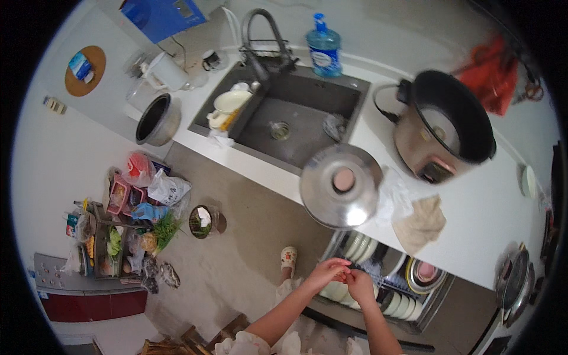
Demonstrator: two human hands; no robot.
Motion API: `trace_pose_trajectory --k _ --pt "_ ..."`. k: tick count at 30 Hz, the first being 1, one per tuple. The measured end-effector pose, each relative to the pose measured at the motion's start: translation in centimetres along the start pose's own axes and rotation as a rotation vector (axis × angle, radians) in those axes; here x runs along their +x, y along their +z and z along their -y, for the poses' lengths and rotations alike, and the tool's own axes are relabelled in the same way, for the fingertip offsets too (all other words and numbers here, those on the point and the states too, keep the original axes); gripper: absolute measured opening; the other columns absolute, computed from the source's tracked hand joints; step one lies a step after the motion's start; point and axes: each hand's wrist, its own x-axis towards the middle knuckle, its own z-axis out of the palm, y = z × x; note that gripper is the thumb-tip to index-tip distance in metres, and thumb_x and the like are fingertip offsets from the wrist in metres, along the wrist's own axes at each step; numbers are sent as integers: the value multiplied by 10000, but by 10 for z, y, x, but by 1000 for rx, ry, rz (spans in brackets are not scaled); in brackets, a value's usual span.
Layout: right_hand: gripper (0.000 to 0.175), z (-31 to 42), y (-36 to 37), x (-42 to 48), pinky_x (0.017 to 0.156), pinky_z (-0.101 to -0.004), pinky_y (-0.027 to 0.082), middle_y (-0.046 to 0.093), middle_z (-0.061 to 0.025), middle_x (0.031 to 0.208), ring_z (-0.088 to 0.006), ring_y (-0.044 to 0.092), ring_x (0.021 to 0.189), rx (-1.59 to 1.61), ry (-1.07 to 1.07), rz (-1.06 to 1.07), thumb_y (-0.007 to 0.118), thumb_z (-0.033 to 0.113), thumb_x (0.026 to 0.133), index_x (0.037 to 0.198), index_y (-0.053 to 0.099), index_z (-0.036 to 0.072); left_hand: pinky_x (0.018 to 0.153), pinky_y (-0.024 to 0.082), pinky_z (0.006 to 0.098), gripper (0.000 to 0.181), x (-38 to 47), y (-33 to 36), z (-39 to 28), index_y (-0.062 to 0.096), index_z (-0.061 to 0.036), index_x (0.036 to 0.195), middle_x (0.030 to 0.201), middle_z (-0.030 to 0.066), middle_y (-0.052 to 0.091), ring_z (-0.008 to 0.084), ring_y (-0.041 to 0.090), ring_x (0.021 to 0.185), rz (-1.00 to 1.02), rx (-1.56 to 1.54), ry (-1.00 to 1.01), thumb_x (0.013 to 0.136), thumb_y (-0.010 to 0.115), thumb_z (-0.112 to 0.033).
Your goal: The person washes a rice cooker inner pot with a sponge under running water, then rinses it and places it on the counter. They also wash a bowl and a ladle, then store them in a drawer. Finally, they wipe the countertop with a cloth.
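My left hand (330, 273) and my right hand (360, 286) meet at the fingertips above a pulled-out dish drawer (429, 310). I cannot tell whether anything small is between the fingers. White plates (361, 248) stand in the rack behind my hands, and several white bowls (401, 306) sit tilted in front. On the right of the drawer are nested round dishes (426, 273), one with a yellow rim. Part of the rack is hidden under my hands. A steel lid (321, 191) with a pinkish knob lies at the counter's front edge, overhanging it.
A large cooker (426, 137) stands open on the white counter (470, 222), near a beige cloth (419, 224) and a plastic bag (395, 195). The sink (306, 115) holds dishes (233, 102) on its left. A bin (202, 222) and a grocery rack (126, 222) stand on the floor.
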Motion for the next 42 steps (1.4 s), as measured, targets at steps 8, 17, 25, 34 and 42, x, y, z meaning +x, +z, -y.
trace_pose_trajectory --k 8,17,25,34,42 --pt "140 256 98 181 660 -386 455 602 -182 784 -345 584 754 194 -491 -88 547 104 822 894 615 4 676 487 245 220 -21 -186 -240 573 28 1031 810 83 604 136 582 718 -238 -158 555 848 465 -30" --pt "563 399 212 389 772 -392 476 555 -217 997 -352 571 907 22 -327 -294 645 310 777 1186 463 -33 688 475 323 384 115 -423 -405 490 59 1095 846 161 604 240 594 747 -988 278 700 779 598 -131" --pt "846 421 220 437 758 -413 487 609 -260 927 -378 601 881 -109 -30 -221 739 208 620 1280 280 -54 546 553 360 354 191 -463 -427 429 95 1042 879 247 595 305 646 684 -1043 447 600 765 593 -52" --pt "856 423 226 428 833 -394 471 514 -254 1070 -395 544 976 -131 -30 -165 700 156 607 1327 268 -10 604 597 406 534 161 -426 -423 202 8 1229 1188 241 376 383 574 927 -797 -152 609 768 457 90" --pt "693 409 209 369 897 -377 422 500 -264 1146 -386 516 1046 87 -269 -329 625 107 648 1282 383 -33 723 582 433 442 90 -404 -416 144 -16 1171 1221 241 309 372 530 1015 -680 -301 716 800 360 92"
